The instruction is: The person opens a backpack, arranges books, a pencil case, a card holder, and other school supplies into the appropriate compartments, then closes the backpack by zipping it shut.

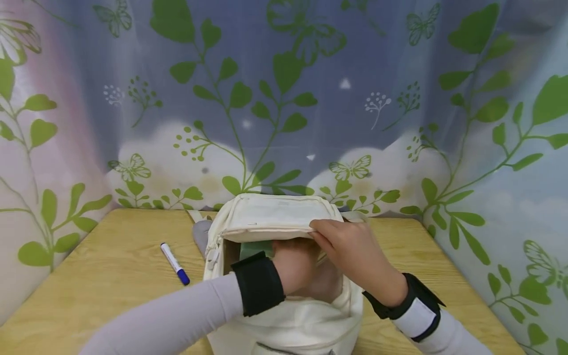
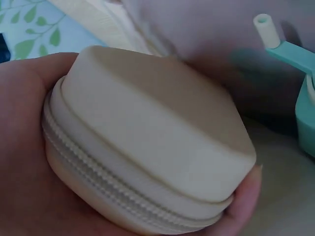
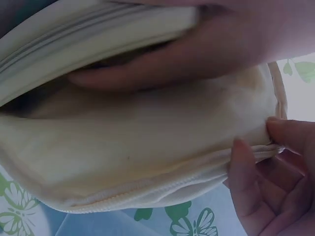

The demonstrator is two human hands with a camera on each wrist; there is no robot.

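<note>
A cream backpack (image 1: 310,320) stands on the table with its top unzipped. My left hand (image 1: 295,268) reaches down into the opening, its fingers hidden in the head view. In the left wrist view that hand grips a small cream zippered case (image 2: 157,128), which is closed. Near the case is a teal object (image 2: 306,123) with a pale tube-like end; its kind is unclear. My right hand (image 1: 355,251) pinches the zipped edge of the backpack's top flap (image 1: 275,212) and holds it raised. The right wrist view shows the flap's inner side above the zip.
A white marker pen with a blue cap (image 1: 175,264) lies on the wooden table (image 1: 120,286) left of the backpack. Something grey (image 1: 201,234) sticks out at the backpack's left side. A leaf-patterned curtain (image 1: 284,98) hangs behind the table and along both sides.
</note>
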